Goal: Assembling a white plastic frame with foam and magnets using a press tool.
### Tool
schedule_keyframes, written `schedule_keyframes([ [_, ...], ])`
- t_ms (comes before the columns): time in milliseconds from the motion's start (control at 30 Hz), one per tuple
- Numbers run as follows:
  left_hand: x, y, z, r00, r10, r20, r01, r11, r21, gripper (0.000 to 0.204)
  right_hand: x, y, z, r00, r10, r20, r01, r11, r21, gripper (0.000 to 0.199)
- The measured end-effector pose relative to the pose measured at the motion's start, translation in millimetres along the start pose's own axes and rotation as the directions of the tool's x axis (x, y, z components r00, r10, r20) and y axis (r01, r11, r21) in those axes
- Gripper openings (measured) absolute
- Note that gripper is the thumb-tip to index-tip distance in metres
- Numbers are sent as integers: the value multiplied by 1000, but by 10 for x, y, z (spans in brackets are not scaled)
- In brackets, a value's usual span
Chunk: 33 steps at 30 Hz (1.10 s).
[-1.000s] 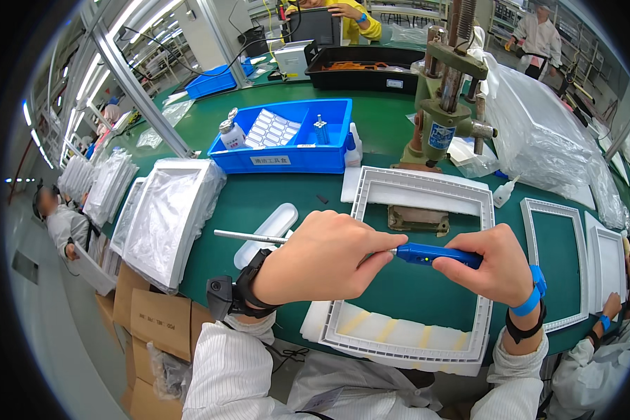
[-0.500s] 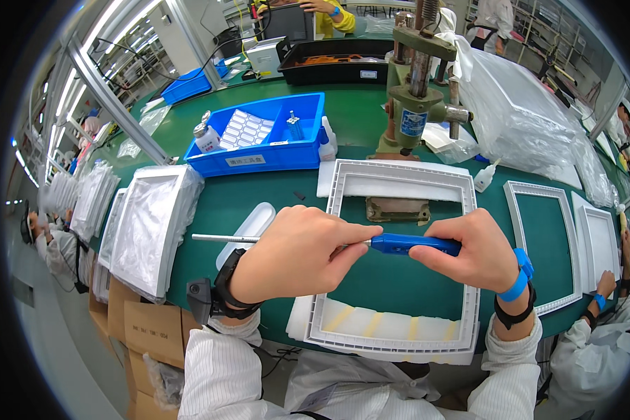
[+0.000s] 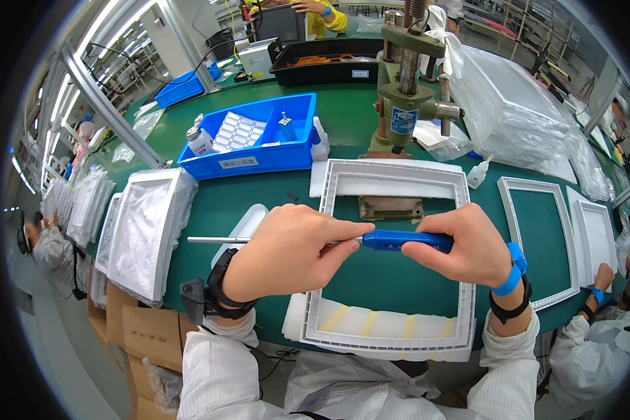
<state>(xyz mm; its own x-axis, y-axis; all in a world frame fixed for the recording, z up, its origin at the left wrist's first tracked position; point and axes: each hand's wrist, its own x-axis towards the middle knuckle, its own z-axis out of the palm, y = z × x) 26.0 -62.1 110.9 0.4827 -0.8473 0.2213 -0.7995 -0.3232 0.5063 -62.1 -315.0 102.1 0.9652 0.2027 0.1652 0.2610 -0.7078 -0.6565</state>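
Blue tool handle (image 3: 407, 241) is level over the opening of the white frame (image 3: 399, 343), clasped by the right hand (image 3: 472, 246), while fingers of the left hand (image 3: 287, 248) pinch its metal neck, barely changed from a second ago, suggesting handling the tool itself continues.

And here we are on a factory floor, an assembly workshop by every sign! A long green workbench (image 3: 346, 115) runs across the middle, a heavy metal press (image 3: 404, 91) planted on it. Look left: white frames in clear plastic (image 3: 143, 234), stacked in a batch, with a cardboard box (image 3: 150, 332) below. Over on the right, another big plastic-wrapped pile (image 3: 511, 105)! Blue tray (image 3: 287, 155) and black tray (image 3: 329, 73) share the bench, strip lights (image 3: 101, 26) blaze overhead, and it's staffed all round: a worker in yellow (image 3: 336, 23) opposite, white coats at left (image 3: 54, 248) and right (image 3: 584, 350).
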Motion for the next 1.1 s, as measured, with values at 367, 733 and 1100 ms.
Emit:
schedule_keyframes([
  [367, -5, 31, -15, 1000, -5, 23, 4, 999, 36, 30, 1, 3, 14, 1000, 23, 6, -23, 999, 27, 33],
  [733, 7, 38, 1, 1000, -5, 26, 4, 999, 39, 28, -4, 27, 2, 1000, 18, 22, -18, 1000, 3, 34],
  [1100, 8, 32, 9, 999, -22, 27, 21, 999, 41, 28, -2, 33, 8, 999, 37, 34, -36, 999, -4, 34],
])
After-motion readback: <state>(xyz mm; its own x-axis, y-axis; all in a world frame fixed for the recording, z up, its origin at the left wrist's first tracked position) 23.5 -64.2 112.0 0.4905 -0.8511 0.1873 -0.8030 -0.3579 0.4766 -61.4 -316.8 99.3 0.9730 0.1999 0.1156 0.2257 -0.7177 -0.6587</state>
